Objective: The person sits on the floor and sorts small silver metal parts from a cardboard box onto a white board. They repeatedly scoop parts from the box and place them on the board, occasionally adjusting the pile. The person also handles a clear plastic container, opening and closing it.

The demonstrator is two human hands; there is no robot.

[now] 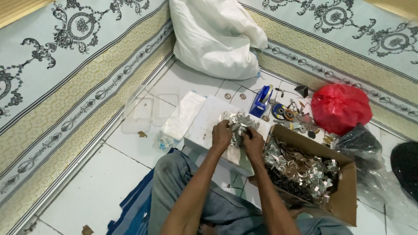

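My left hand (221,135) and my right hand (254,142) meet over a flat white box (204,126) resting on my lap. Both hands pinch small shiny metal pieces (237,123) piled on the box's far end. Which piece each hand grips is hard to tell; the fingers are closed around them. Right beside my right hand stands an open cardboard box (344,191) filled with many similar silvery and brass-coloured metal parts (300,169).
A big white sack (217,37) leans in the wall corner. A blue tape dispenser (261,102), loose tools, a red plastic bag (339,108) and black bags (361,146) lie at right. Clear plastic containers (141,115) and a bag sit at left on the white tile floor.
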